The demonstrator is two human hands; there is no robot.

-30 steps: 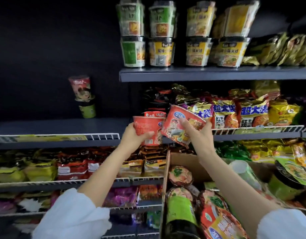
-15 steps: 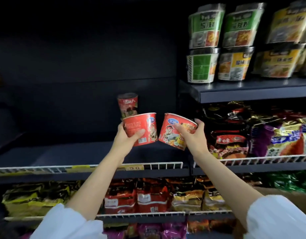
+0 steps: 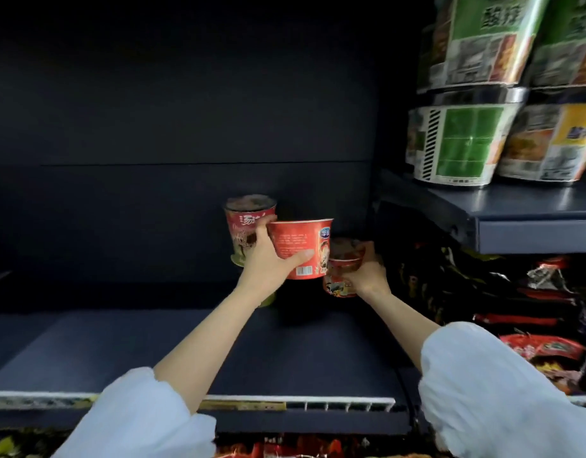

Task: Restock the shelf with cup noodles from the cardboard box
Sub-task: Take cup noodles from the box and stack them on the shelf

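Note:
My left hand [image 3: 266,266] grips a red cup noodle [image 3: 301,247], held upright above the dark shelf [image 3: 119,352] near its back. My right hand [image 3: 367,276] holds a second red cup noodle [image 3: 342,269] lower and to the right, close to the shelf's back right corner; whether it rests on the shelf is unclear. Behind my left hand stands a taller red cup [image 3: 248,226] stacked on a yellowish cup [image 3: 268,299] that is mostly hidden. The cardboard box is out of view.
A white wire rail [image 3: 334,404] with a yellow price tag runs along the shelf's front edge. At the upper right, a higher shelf [image 3: 532,223] carries stacked green and yellow noodle tubs [image 3: 463,147]. Packets of snacks [image 3: 516,309] fill the right bay and the row below.
Both hands have reached deeper into the shelf with their cups. The right cup has dropped lower and gone to the back right. The view has moved closer and leftward.

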